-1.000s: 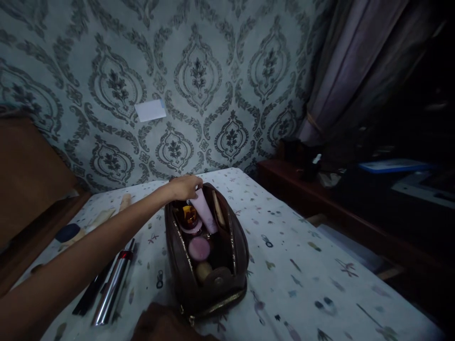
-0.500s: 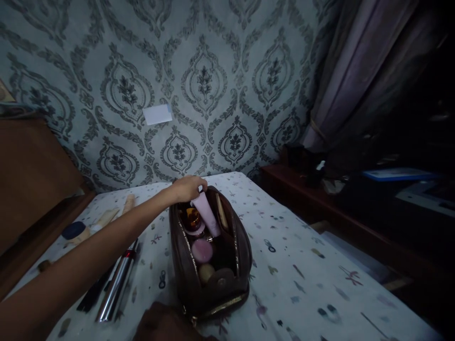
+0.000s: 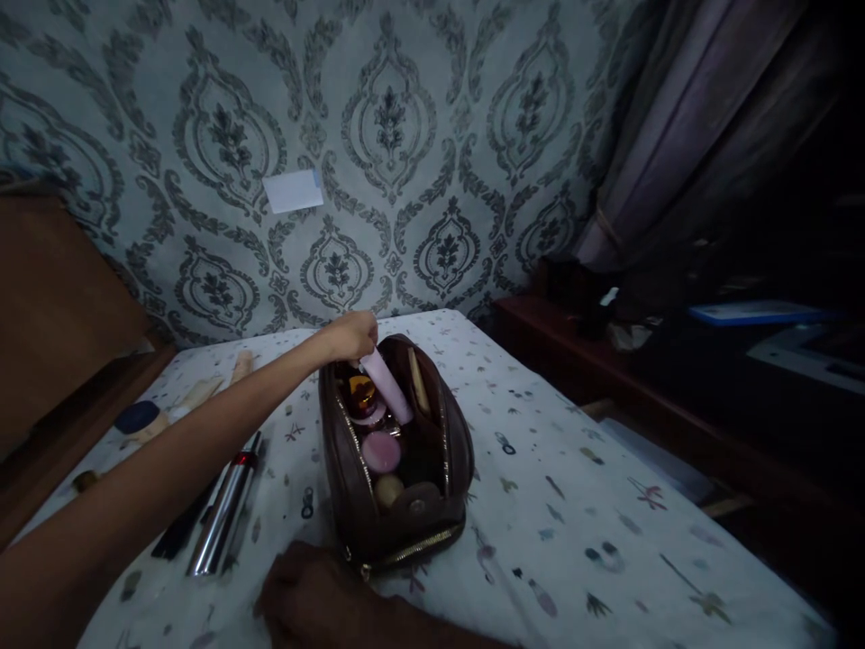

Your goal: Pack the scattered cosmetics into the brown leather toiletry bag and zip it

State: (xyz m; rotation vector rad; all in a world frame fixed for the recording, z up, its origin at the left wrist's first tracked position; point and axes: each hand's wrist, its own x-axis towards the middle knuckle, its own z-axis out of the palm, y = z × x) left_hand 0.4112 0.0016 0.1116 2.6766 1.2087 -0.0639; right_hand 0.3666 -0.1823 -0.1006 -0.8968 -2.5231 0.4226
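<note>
My left hand [image 3: 355, 335] is closed round the top end of a pale pink tube [image 3: 386, 386], which slants down into an unzipped dark brown makeup bag [image 3: 463, 442]. Inside the bag I see an amber item [image 3: 361, 393], a round pink item [image 3: 382, 452], a small round beige item [image 3: 388, 491] and a slim tan item [image 3: 419, 383] along the right wall. On the cloth in front of the bag lies my right hand [image 3: 307, 590], dark and loosely curled, with nothing visible in it.
Left of the bag lie a silver tube [image 3: 223, 518], a dark-topped round item [image 3: 137, 417] and a beige tube [image 3: 241, 365], some partly behind my left forearm. A wooden board [image 3: 60, 306] bounds the left side, and the patterned wall [image 3: 385, 207] stands behind.
The view has tipped down slightly. My left hand and the pink tube have shifted a little left, the tube still slanting into the bag. More of my right hand shows.
</note>
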